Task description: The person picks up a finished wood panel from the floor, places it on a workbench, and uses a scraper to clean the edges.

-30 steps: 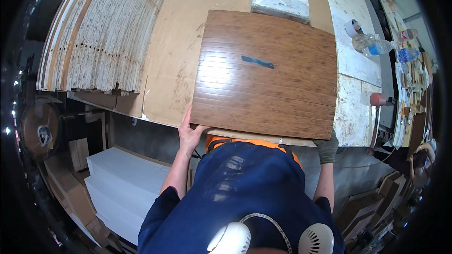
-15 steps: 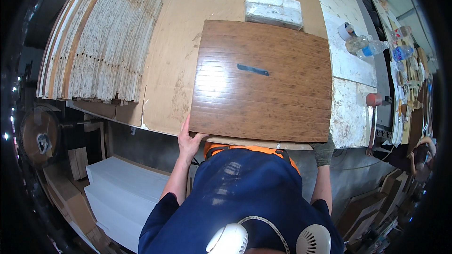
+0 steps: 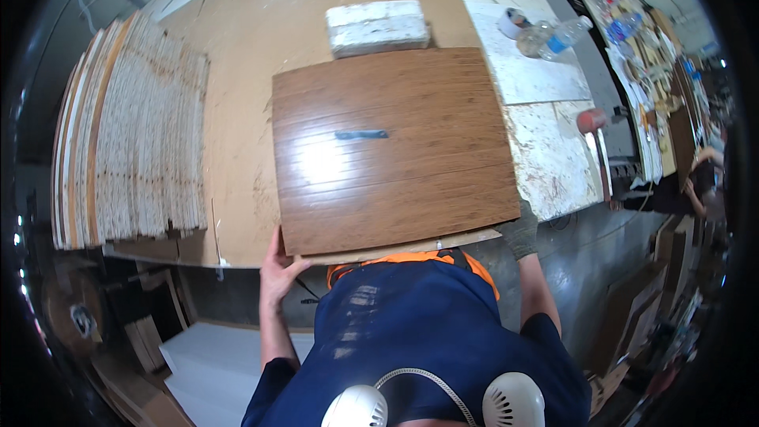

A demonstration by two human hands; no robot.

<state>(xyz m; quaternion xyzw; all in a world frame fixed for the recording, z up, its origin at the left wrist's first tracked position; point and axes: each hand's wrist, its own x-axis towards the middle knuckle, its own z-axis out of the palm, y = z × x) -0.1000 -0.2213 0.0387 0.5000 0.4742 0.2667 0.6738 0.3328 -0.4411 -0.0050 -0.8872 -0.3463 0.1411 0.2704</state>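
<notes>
A brown wood-grain panel (image 3: 403,178), apparently made up of strips, lies on the bench before me. My bare left hand (image 3: 277,273) holds its near left corner, with the fingers along the side edge and the thumb at the front edge. At the near right corner, my right hand (image 3: 520,236) in a grey-green glove grips the panel; some of its fingers are hidden by the panel. A short dark blue-grey strip (image 3: 360,134) rests on top of the panel. Just beyond the far edge sits a white wrapped block (image 3: 378,28).
Many thin boards (image 3: 146,142) stand in a row on the bench's left. Cardboard (image 3: 241,134) covers the bench. To the right are plastic bottles (image 3: 565,35), a tape roll (image 3: 514,22) and a red-headed mallet (image 3: 590,120). Another person (image 3: 704,182) is at far right.
My view has turned and shifted, so the bench and panel appear farther left and slightly rotated. Both hands stay at the panel's near corners.
</notes>
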